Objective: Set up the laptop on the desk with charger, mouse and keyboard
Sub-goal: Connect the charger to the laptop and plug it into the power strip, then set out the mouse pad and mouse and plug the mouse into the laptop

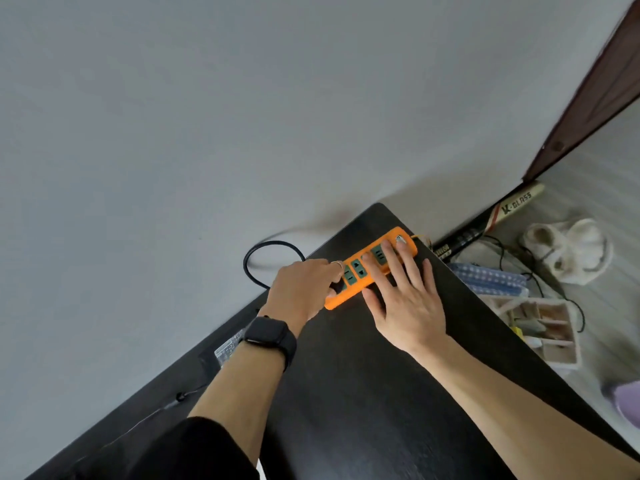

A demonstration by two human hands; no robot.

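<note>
Charger plug point(336, 288) between left fingers point(325, 269)

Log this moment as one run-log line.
step: power hookup | left hand: holds black plug at near end of orange power strip | right hand: flat, presses strip onto desk

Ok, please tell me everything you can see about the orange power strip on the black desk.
The long orange plastic power strip lies flat near the far corner of the black desk, set diagonally. Its top carries a row of grey-green socket panels. The right hand rests on it with straight fingers. The left hand holds a black plug at its near end.
</note>
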